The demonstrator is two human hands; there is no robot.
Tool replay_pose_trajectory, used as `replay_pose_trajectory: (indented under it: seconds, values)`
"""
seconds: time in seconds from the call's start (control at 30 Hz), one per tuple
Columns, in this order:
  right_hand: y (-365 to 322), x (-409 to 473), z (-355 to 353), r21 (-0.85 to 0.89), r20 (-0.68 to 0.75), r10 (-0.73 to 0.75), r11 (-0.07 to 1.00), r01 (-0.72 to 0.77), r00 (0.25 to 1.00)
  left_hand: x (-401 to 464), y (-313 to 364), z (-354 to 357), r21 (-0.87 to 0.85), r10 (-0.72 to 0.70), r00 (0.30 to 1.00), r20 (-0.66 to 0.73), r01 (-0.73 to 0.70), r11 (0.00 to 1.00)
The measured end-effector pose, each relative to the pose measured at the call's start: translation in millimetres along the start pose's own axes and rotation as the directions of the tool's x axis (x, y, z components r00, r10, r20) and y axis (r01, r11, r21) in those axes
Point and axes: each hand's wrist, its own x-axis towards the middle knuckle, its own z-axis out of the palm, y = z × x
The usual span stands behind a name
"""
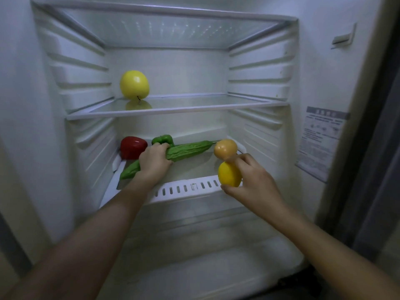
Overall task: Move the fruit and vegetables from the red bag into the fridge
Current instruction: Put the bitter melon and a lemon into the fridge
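Observation:
The fridge stands open in front of me. My left hand (pixel 154 160) grips a long green bitter gourd (pixel 188 149) that lies slantwise on the lower shelf (pixel 186 188). My right hand (pixel 249 178) holds two fruits at the shelf's right front: a yellow lemon (pixel 229 175) between thumb and fingers, and a round orange fruit (pixel 225 148) above it. A red pepper (pixel 133 147) and a green pepper (pixel 162 139) sit at the back left of the same shelf. A yellow apple (pixel 134 84) rests on the glass shelf (pixel 173 110) above. The red bag is out of view.
Ribbed white walls close in the fridge on both sides. Another glass shelf (pixel 164 11) spans the top. Below the lower shelf lies a pale drawer area (pixel 194 245). A printed label (pixel 320 141) is stuck on the right inner wall.

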Motion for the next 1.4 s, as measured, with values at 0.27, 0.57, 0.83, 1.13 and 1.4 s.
replay_pose_trajectory:
  seconds: [0.27, 0.57, 0.83, 1.13, 1.4]
  values:
    - [-3.6, -5.2, 2.9, -0.015, 0.030, -0.028, 0.999, 0.029, 0.999, -10.2, 11.7, -4.4, 0.035, 0.021, 1.000, 0.003, -0.021, 0.999]
    - [-36.0, -42.4, -45.9, 0.002, -0.011, -0.093, 0.996, 0.093, 0.996, -66.5, 50.9, -61.0, -0.010, 0.056, 0.997, -0.054, -0.056, 0.998]
    - [-65.0, -135.5, -132.9, -0.064, -0.036, -0.088, 0.994, 0.086, 0.995, -179.0, 128.0, -112.5, -0.064, 0.153, 0.983, -0.096, -0.160, 0.985]
    - [-97.8, -257.5, -252.8, -0.154, -0.126, -0.122, 0.983, 0.103, 0.984, -286.5, 219.5, -191.1, -0.271, 0.312, 0.934, -0.176, -0.350, 0.897]
    - [-124.3, -308.0, -366.0, -0.302, -0.274, -0.156, 0.951, 0.069, 0.949, -326.0, 293.7, -265.4, -0.392, 0.443, 0.856, -0.266, -0.516, 0.762]
